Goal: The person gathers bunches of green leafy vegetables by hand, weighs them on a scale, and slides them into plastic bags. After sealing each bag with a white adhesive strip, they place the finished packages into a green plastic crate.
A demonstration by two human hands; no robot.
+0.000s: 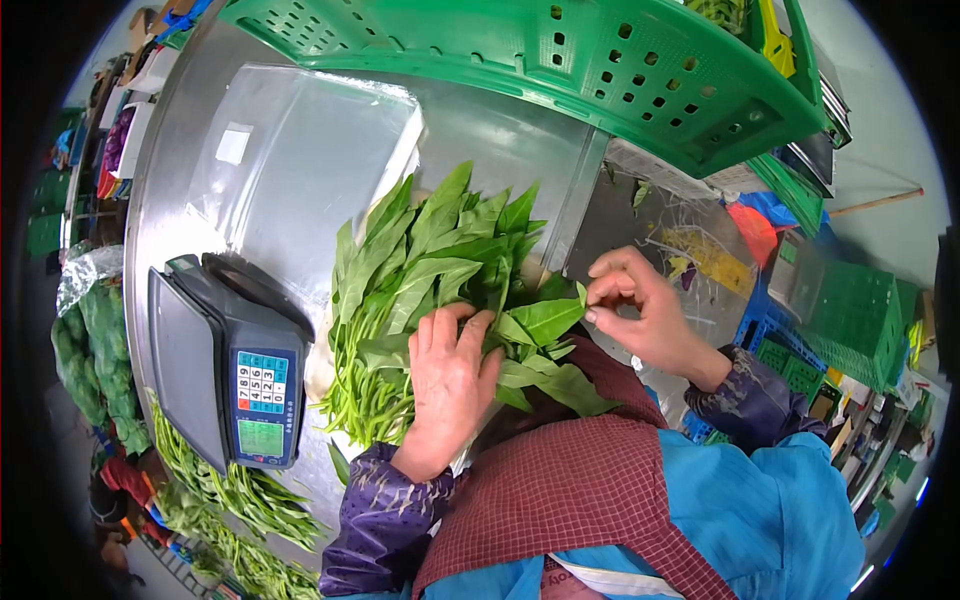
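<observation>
Fingers [605, 300] of the right hand [650, 320] are pinched on the tip of one leaf [545, 318] at the edge of the bundle of leafy greens [430, 265]. The left hand [450, 385] lies flat on the same bundle, its fingers spread and gripping nothing. The greens rest on the steel counter [300, 150], just beside a weighing scale [235, 375]. A green crate [600, 60] stands beyond them, and loose green stalks [240, 500] lie on the scale's other side

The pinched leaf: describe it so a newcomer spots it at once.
On the steel table, right of the scale, a bunch of leafy greens lies under the flat left hand. One broad leaf juts from its right edge; it alone is pinched at the tip by the right hand.
</observation>
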